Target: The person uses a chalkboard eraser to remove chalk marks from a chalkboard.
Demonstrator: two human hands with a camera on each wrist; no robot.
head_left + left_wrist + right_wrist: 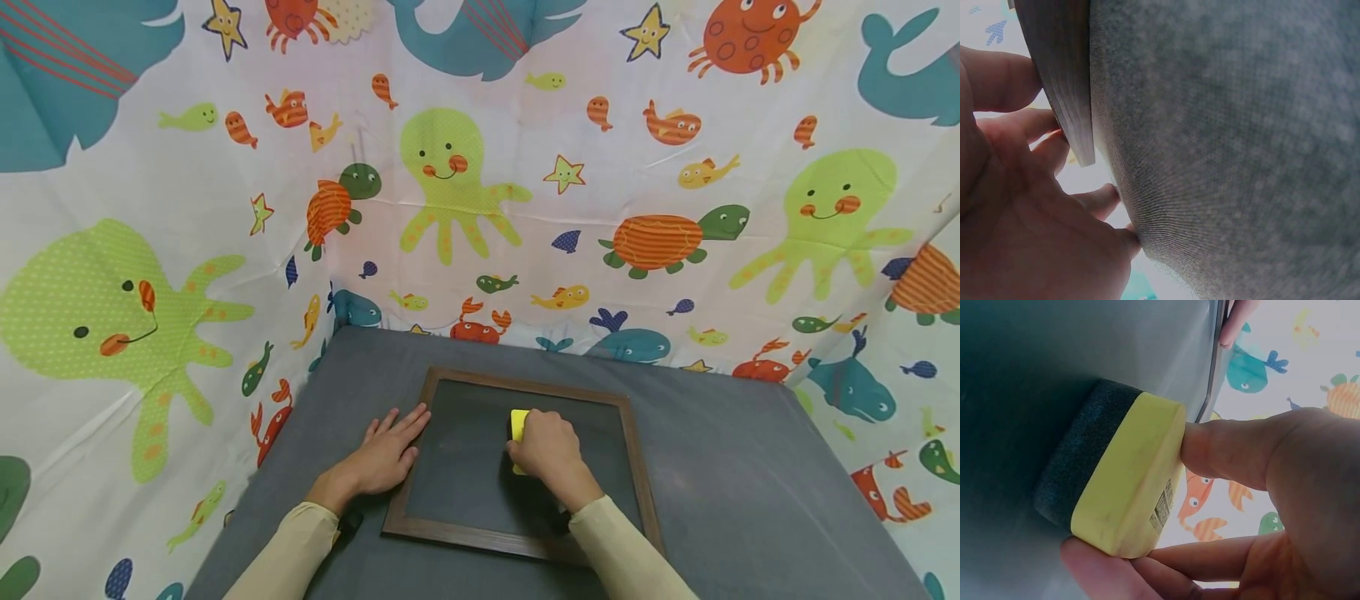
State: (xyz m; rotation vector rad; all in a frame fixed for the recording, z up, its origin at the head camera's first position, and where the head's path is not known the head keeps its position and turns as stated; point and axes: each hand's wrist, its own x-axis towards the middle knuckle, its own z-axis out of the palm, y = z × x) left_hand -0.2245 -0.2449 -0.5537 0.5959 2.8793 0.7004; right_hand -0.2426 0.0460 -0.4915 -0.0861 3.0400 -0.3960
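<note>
A small blackboard (465, 492) in a brown wooden frame (510, 546) lies flat on the grey cloth-covered table. My right hand (551, 450) grips a yellow eraser (518, 425) over the middle of the board. In the right wrist view the thumb and fingers pinch the yellow body of the eraser (1125, 469), and its dark felt side (1085, 456) faces the board surface. My left hand (386, 454) rests at the board's left edge with fingers spread. The left wrist view shows the thumb and fingers of that hand (1041, 206) touching the frame's edge (1066, 75) and the cloth.
Grey cloth (720, 467) covers the table around the board. White fabric (480, 292) printed with sea animals hangs behind the table and along both sides.
</note>
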